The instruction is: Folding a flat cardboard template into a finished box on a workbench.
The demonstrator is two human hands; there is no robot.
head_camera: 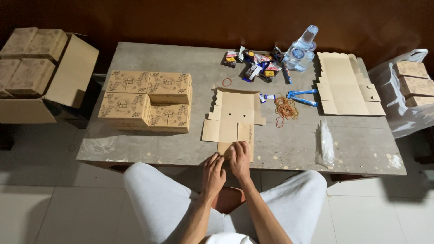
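Grey trousers (153, 203) fill the near edge, my knees tucked under the table (135, 149). Both my hands rest on the near flap of the flat cardboard box blank (235, 117): my left hand (213, 171) curls its fingers over the flap's edge, my right hand (239, 159) presses it down, fingers bent; the flap beneath them is mostly hidden. Its long axis runs near to far, scalloped end pointing away from me. It is thin, matte brown card with two small holes. Left of it stand patterned folded boxes (147, 100); right lie orange rubber bands (285, 108) and a second blank (346, 86). Far snack packets (255, 65) are hard to make out.
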